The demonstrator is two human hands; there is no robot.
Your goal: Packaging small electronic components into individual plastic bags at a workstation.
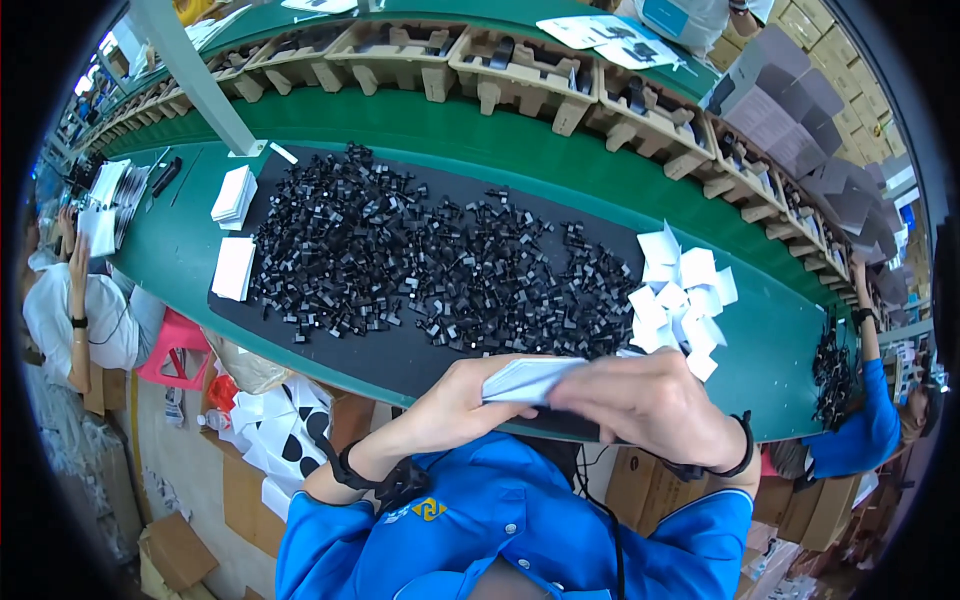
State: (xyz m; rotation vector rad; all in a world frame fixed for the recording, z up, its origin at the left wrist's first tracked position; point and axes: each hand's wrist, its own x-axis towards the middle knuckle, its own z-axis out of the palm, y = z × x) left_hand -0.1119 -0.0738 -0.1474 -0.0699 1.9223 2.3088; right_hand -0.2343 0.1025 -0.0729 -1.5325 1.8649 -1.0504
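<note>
My left hand (455, 405) and my right hand (655, 400) meet near the front edge of the green table (760, 350). Together they grip a small white folded paper piece (530, 378); the left hand holds its left end and the right hand's fingers cover its right end. Just beyond my hands lies a black mat (400, 350) covered with a wide heap of small black plastic parts (420, 260). A pile of white folded paper pieces (680, 295) sits to the right of the heap, close to my right hand.
Two stacks of white cards (235, 195) (233, 268) lie at the mat's left end. Cardboard trays (520, 65) run along the far conveyor. A person in white (85, 320) sits at left, a person in blue (860, 420) at right. Boxes stand on the floor.
</note>
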